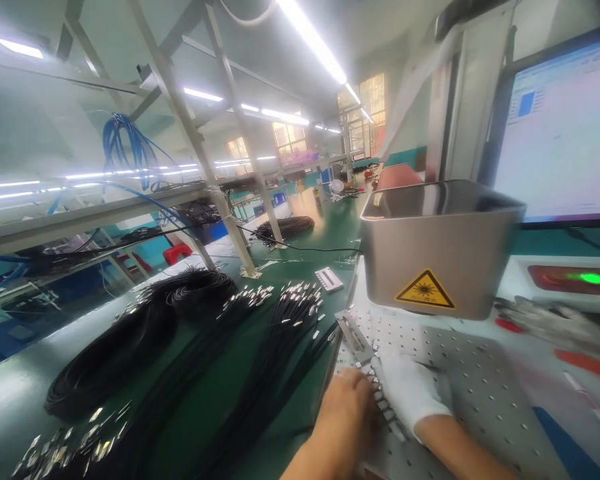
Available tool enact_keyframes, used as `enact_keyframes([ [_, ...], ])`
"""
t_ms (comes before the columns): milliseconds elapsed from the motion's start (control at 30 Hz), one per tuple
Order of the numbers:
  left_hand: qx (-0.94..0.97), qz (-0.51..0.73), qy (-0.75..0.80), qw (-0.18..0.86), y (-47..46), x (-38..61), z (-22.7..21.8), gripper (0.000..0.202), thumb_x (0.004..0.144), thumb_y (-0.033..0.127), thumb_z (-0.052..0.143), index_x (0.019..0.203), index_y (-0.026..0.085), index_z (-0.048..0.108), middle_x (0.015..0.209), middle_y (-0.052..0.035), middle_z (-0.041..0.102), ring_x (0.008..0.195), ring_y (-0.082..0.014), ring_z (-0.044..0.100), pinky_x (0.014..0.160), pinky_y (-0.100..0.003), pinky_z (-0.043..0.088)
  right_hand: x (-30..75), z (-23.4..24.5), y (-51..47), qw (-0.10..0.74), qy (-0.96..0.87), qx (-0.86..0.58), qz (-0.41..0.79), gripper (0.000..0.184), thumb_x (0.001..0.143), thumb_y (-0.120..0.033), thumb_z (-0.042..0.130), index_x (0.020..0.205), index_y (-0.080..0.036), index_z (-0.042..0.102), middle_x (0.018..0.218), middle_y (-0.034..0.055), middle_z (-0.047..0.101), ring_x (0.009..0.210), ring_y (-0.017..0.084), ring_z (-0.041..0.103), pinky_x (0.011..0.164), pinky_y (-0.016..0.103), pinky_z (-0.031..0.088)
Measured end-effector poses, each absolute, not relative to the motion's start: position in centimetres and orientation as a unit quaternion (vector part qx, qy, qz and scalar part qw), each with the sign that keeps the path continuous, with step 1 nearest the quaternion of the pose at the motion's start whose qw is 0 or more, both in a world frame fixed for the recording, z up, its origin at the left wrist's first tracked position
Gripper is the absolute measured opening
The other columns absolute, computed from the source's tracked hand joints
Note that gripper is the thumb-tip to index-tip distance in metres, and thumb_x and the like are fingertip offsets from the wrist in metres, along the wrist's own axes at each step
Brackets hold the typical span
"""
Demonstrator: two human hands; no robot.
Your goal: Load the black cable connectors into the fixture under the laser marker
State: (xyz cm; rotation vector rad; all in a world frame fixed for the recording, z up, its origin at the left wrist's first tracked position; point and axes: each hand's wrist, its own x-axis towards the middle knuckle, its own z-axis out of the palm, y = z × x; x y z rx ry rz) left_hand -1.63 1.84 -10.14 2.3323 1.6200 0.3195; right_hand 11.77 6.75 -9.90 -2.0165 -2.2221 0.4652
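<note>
My bare left hand (347, 410) rests at the left edge of a perforated metal plate (480, 393), fingers curled over a row of small metal connectors (383, 400) in a narrow fixture (354, 337). My right hand (407, 390), in a white glove, lies flat on the same row beside it. Whether either hand pinches a connector is hidden. A metal laser hood (440, 247) with a yellow warning label (425, 290) stands just behind the hands.
Bundles of black cables with metal ends (260, 360) and a coiled black cable (115, 353) cover the green bench to the left. A monitor (560, 133) stands at the right, a green-lit red panel (575, 279) and a grey glove (550, 320) below it. Shelf struts (220, 200) rise behind.
</note>
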Motion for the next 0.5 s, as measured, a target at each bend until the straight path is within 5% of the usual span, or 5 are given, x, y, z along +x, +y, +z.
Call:
enact_keyframes([
  [500,0.735,0.075,0.672,0.057,11.6,-2.6,-7.3,0.032,0.092,0.010,0.038,0.116,0.007,0.058,0.123,-0.0173,0.059,0.117,-0.0273,0.053,0.105,-0.037,0.039,12.3,-12.6,8.5,0.080,-0.740,-0.651,0.149,0.045,0.093,-0.009,0.024,0.105,-0.011,0.068,0.093,0.0204,0.071,0.092,0.030,0.070,0.077,0.041,0.054],
])
